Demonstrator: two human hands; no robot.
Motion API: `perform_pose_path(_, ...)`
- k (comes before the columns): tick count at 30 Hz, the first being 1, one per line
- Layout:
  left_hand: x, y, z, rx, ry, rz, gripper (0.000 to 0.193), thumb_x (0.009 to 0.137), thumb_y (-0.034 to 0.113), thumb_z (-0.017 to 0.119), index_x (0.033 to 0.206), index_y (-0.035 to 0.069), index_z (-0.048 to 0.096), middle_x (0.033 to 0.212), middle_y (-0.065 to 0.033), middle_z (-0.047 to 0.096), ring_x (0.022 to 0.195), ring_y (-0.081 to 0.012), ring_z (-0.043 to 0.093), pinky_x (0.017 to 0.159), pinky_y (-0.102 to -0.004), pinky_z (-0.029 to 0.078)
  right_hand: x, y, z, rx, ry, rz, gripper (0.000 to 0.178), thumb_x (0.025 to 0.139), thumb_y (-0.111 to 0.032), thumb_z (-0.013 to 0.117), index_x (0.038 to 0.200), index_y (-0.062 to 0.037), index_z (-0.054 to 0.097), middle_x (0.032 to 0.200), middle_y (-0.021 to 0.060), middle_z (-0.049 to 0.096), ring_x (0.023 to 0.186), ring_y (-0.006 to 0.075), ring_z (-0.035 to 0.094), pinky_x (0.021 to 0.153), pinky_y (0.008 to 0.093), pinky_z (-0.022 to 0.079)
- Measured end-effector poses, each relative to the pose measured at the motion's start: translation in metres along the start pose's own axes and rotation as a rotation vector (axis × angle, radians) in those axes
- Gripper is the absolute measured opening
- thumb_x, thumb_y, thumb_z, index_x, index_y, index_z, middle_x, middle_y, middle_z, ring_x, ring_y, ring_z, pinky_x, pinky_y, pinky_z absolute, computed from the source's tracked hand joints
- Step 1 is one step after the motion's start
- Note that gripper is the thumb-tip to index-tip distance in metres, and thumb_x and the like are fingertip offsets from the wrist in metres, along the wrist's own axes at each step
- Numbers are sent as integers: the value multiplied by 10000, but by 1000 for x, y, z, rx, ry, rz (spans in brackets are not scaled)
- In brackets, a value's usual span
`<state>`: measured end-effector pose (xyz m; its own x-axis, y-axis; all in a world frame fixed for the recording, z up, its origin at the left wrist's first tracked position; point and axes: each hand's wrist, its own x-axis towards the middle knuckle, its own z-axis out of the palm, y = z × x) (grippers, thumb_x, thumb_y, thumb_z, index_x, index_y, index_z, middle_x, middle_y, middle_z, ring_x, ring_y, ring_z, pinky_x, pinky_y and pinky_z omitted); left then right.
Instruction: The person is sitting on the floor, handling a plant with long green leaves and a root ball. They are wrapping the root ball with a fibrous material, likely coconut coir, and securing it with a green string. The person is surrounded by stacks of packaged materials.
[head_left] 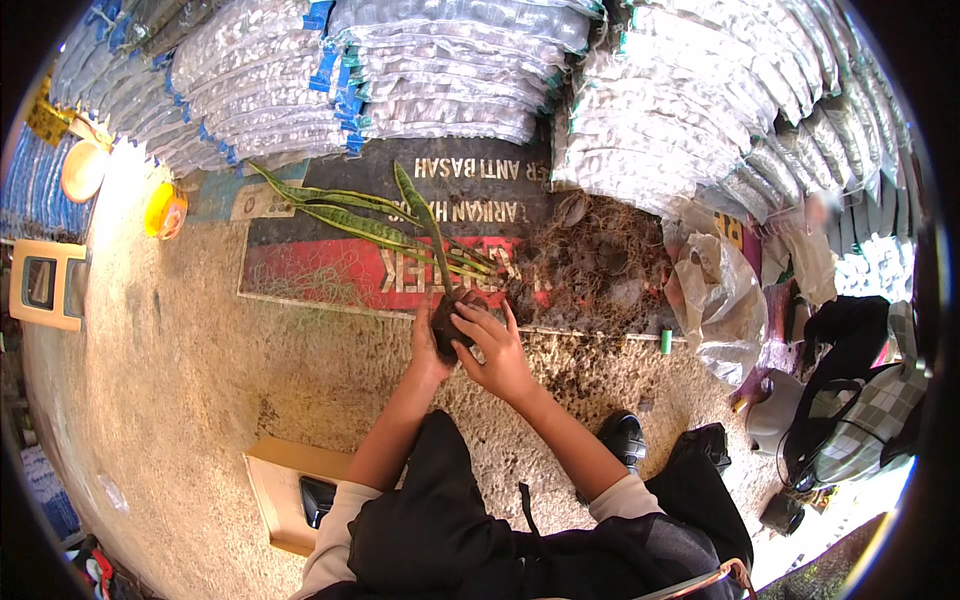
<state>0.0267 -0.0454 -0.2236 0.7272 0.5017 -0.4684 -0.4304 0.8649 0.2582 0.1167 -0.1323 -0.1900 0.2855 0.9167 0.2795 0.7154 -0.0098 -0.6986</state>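
Note:
Between my two hands is a snake plant (436, 240), its single tall green leaf rising from a dark, rounded clump of soil (449, 335). My left hand (426, 342) cups the clump from the left side. From the right, my right hand (498, 352) closes over it, fingers bent across its top and near side. Beyond the hands, more snake plant leaves (358, 222) with yellowish edges lie on a printed banner (330, 262). Whether the dark clump is bare soil or sits in a small pot cannot be told.
Loose dark soil and roots (598, 262) are heaped on the banner's right, beside a crumpled clear plastic bag (722, 300). Stacked plastic-wrapped bundles (460, 75) wall off the far side. A tan stool (285, 470) stands near my left leg; a yellow tape roll (164, 211) lies far left.

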Motion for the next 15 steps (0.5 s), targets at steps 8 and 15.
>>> perform_pose_path(8,12,-8,-16,83,45,-45,339,889,265,508,1155,55,516,1078,-85,567,1029,-196,529,867,-354,458,-6,0,3,-113,-21,-12,357,765,-133,644,1110,-78,571,1177,86,548,1145,264,476,1033,565,138)
perform_pose_path(15,6,-4,-16,-3,59,4,368,826,232,579,1141,52,516,1047,-98,585,949,-213,579,813,-343,497,-3,6,-23,177,257,277,555,650,-228,766,1128,-40,557,1103,115,578,1092,277,507,1000,442,294)
